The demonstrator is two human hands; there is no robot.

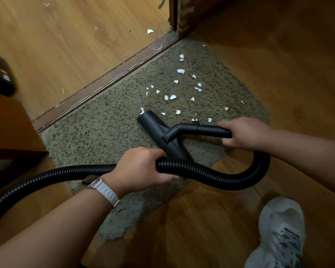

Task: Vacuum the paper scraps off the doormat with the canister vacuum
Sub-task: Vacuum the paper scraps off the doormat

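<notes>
Likely home entryway; doormat (108, 122) against door threshold (104, 78); laminate floor (56, 41)

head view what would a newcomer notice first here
White paper scraps lie scattered over the far half of the grey-green doormat, bright against its pile. Just short of them the black floor nozzle sits on the mat, with the right hand gripping the rigid wand handle and the left hand gripping the ribbed hose nearer the camera.
</notes>
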